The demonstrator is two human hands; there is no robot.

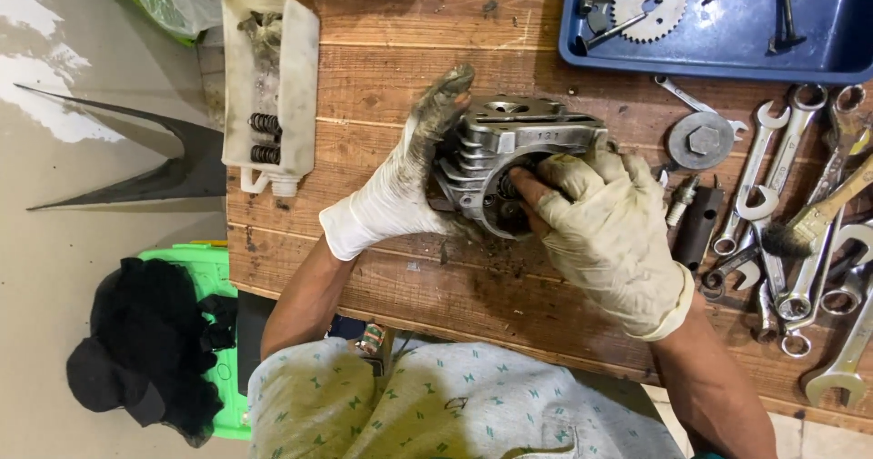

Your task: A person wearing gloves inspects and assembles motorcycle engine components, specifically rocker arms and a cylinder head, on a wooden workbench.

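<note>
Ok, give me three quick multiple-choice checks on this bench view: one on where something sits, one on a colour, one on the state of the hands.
1. Where is the blue tray?
A. far right corner of the wooden bench
B. on the floor
C. in the person's lap

2. What colour is the oblong tub holding the coil springs?
A. red
B. white
C. black

3. How is the finned metal engine part held?
A. lying untouched
B. by one hand only
C. by both gloved hands

Answers:
1 A: it sits at the bench's far right edge, with a toothed sprocket in it.
2 B: its walls are grimy white.
3 C: the left hand grips its side and the right hand presses its front.
</note>
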